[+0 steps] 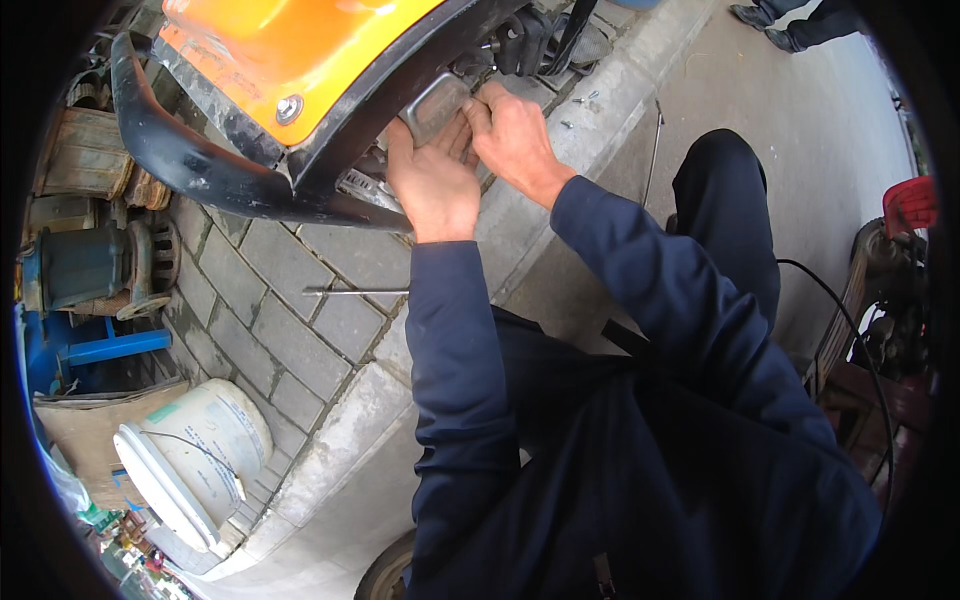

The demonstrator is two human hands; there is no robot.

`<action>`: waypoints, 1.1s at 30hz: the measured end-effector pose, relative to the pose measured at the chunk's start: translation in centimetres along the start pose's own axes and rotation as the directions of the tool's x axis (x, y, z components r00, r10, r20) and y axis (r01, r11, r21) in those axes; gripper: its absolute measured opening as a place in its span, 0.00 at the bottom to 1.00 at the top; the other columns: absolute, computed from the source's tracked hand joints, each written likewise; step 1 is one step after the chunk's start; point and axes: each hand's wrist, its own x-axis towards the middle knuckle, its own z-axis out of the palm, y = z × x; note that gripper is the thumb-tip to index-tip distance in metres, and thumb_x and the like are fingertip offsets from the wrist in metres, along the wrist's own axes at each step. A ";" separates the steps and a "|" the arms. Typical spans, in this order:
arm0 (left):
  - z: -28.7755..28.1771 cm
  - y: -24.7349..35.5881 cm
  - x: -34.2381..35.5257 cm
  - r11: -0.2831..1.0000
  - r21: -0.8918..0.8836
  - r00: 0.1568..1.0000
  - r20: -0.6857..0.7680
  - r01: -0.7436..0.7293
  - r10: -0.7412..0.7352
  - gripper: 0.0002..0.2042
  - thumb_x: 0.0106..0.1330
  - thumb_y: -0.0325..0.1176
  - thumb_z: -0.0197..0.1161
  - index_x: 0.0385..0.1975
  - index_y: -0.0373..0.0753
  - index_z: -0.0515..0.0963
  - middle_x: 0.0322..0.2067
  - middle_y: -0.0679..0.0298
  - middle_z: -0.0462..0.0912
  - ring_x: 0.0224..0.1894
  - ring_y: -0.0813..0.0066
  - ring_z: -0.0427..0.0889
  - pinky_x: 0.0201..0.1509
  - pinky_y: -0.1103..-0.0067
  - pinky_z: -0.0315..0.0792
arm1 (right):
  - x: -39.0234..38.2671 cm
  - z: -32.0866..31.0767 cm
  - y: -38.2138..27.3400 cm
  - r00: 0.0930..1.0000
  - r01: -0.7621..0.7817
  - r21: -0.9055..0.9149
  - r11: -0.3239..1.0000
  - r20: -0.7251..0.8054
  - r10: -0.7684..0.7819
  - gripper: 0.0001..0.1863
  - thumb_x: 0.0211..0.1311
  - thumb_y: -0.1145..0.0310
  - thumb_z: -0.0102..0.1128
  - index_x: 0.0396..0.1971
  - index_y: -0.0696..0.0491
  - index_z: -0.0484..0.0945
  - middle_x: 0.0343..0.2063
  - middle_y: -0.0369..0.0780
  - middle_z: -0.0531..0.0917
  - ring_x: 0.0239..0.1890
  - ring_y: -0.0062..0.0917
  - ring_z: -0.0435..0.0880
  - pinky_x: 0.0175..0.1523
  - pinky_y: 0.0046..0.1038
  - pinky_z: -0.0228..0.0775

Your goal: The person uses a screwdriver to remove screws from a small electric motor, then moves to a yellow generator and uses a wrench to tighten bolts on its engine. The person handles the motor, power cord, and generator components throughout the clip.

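A grey, rounded rectangular metal cover [437, 106] sits at the lower side of an orange machine body [300, 60] with a black frame. My left hand [435, 185] is under it, palm turned up, its thumb at one edge and its fingers closed about the cover. From the right, my right hand [512, 135] meets the cover's other edge, thumb and fingers bent into a pinch. Whatever lies between those fingertips is hidden. Below my left hand, dark mechanical parts show partly under the frame.
A long rod-shaped tool [355, 291] lies on the paving bricks, and another thin rod tool [655, 150] on the concrete. Small bolts [568, 125] rest on the kerb [340, 430]. A white bucket [210, 450] and rusty machine parts [90, 150] are at left. Another person's legs [800, 25] appear top right.
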 end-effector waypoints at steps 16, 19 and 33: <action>0.1 0.0 0.0 1.000 -0.012 1.000 0.011 0.022 -0.022 0.45 0.74 0.68 0.47 0.66 0.21 0.63 0.65 0.42 0.68 0.69 0.51 0.66 0.77 0.59 0.54 | 0.7 0.7 -0.8 0.837 -0.538 0.457 0.708 0.194 0.511 0.20 0.76 0.61 0.54 0.37 0.66 0.81 0.32 0.44 0.85 0.33 0.27 0.80 0.38 0.33 0.73; 0.2 0.1 0.0 1.000 -0.015 1.000 -0.006 0.015 -0.015 0.43 0.74 0.67 0.46 0.65 0.24 0.65 0.64 0.43 0.70 0.68 0.51 0.67 0.76 0.60 0.56 | 0.9 0.8 -0.9 0.784 -0.603 0.510 0.613 0.240 0.572 0.21 0.75 0.60 0.52 0.37 0.67 0.82 0.33 0.49 0.85 0.35 0.35 0.82 0.40 0.36 0.74; 0.9 0.0 -0.3 0.998 -0.046 0.998 -0.059 -0.035 0.032 0.37 0.77 0.63 0.46 0.63 0.28 0.70 0.59 0.46 0.74 0.62 0.56 0.72 0.72 0.65 0.62 | 0.9 0.8 -1.5 0.901 -0.434 0.157 0.887 0.097 0.424 0.25 0.73 0.57 0.46 0.39 0.65 0.84 0.38 0.59 0.86 0.43 0.53 0.86 0.51 0.44 0.76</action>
